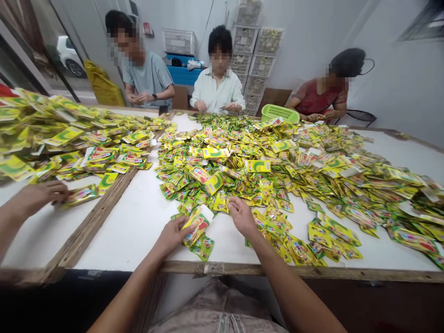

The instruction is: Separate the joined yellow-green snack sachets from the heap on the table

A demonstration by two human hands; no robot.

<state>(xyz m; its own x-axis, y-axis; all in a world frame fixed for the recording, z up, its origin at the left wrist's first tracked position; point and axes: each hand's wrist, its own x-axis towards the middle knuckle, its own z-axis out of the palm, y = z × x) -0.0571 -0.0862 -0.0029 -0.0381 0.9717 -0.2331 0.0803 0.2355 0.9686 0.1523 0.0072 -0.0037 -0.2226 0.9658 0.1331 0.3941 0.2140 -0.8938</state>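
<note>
My left hand (172, 237) is closed on a small stack of yellow-green sachets (197, 225), held just above the white table (138, 217) near its front edge. My right hand (242, 215) reaches into the near edge of the big sachet pile (263, 162), its fingers curled over loose sachets; whether it grips one is hidden. A few more sachets (204, 247) lie under the held stack.
Another person's hand (38, 196) at the far left touches a sachet on the neighbouring table. Three people sit along the far side, sorting sachets. A green basket (279, 113) stands at the back. Stacked sachets (62, 134) cover the left table. A wooden rail (298, 270) edges the front.
</note>
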